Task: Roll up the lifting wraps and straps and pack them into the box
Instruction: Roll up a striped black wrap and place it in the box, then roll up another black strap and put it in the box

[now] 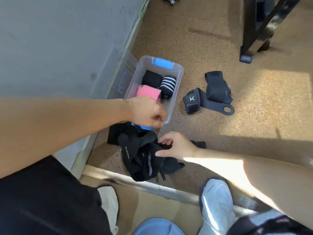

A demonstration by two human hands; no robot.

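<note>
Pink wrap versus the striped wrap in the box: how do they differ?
The pink wrap is one plain colour; the striped wrap is black with white bands. The pink wrap lies nearer the left hand, the striped wrap farther along the right wall. Both are rolled and sit inside the clear box.

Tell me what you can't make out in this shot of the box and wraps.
- Head view: left hand covers the clear box's near corner and its own fingertips.
- Black wrap pile: tangled, count unclear; right hand covers part.
- Pile's gold lettering: too small to read.
</note>
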